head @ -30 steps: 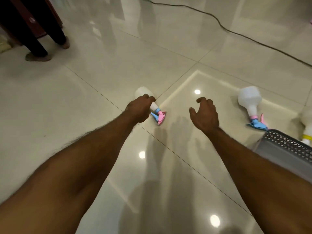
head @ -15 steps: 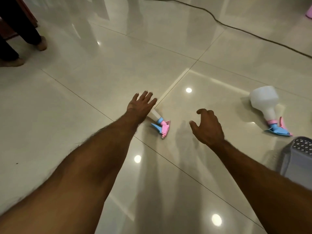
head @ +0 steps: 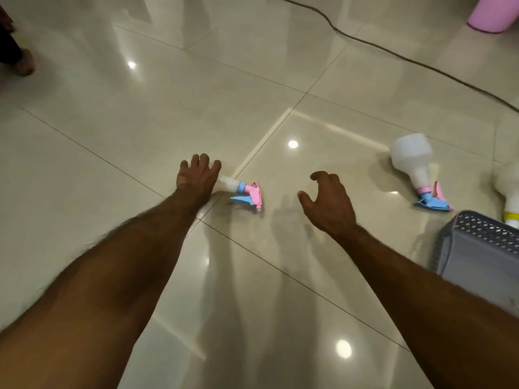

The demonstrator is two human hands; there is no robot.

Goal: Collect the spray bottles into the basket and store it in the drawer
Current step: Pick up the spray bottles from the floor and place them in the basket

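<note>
A white spray bottle [head: 247, 192] with a pink and blue trigger head lies on the tiled floor. My left hand [head: 198, 178] covers its body with the fingers curled over it, so only the neck and head show. My right hand [head: 327, 200] hovers to the right of that bottle's head, fingers apart and bent, holding nothing. A second white bottle [head: 410, 158] with a pink and blue head lies further right. A third bottle [head: 508, 189] with a yellow collar lies at the right edge. The grey perforated basket [head: 477, 248] stands at the lower right, just in front of the third bottle.
A black cable [head: 393, 51] runs across the floor at the back. A pink container [head: 494, 15] stands at the top right. Another person's foot [head: 24, 63] is at the far left edge. The glossy tiles reflect ceiling lights.
My left hand's fingers were spread flat over the bottle and have curled down around its body. The view has shifted, bringing the third bottle and the pink container into sight. My right hand stays open.
</note>
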